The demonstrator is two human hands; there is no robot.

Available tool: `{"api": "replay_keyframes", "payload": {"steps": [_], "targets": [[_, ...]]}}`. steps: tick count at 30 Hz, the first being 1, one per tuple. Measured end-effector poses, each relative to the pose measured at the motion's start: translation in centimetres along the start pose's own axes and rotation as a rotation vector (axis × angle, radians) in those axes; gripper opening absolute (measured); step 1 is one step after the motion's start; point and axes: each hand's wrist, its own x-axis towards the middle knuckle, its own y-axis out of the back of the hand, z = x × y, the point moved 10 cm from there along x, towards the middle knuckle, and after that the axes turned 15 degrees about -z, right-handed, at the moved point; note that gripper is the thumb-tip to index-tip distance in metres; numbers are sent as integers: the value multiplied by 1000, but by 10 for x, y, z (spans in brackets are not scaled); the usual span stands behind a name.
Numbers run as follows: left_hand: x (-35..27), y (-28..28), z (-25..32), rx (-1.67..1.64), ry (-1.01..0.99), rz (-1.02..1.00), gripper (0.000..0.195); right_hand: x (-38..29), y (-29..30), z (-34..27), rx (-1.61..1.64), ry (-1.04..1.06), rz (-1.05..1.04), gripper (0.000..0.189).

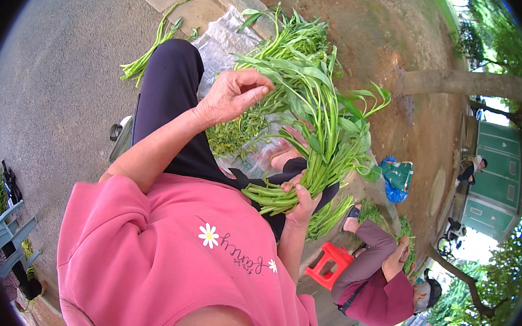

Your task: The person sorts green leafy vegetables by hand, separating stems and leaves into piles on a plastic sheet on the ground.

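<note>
My right hand [303, 201] grips a thick bunch of water spinach [318, 160] around its stems, over my lap. The cut ends point left and the leafy tops fan upward. My left hand [239, 92] is raised beside the leaves, fingers curled and thumb tip against them; nothing shows in the grip. Behind the bunch lies a leafy heap of water spinach [293, 41] on a clear plastic sheet [227, 31]. Loose trimmed leaves [240, 131] are piled between my legs. More stems [330, 216] lie on the ground past my right hand.
A few stems [152, 58] lie on the pavement beyond my left knee. To the right, a person [378, 282] with greens in hand sits near a red plastic stool [330, 265]. A blue and green bag [397, 178] rests by the kerb. A grey-blue plastic chair [9, 237] stands far left.
</note>
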Motion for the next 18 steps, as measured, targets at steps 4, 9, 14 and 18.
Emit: {"api": "replay_keyframes", "payload": {"steps": [4,9,14,18], "targets": [[16,-4,22,212,-89,-13,20,-1,-1,-1,-6,0,-2,37],[30,3,-25,392,153,125,21,1,-7,-2,-13,4,-28,37],[36,-1,-14,483,165,183,21,0,-7,0,-6,-8,-26,32],[49,-9,-4,561,123,124,22,0,-9,-1,-22,-15,-31,31]]}}
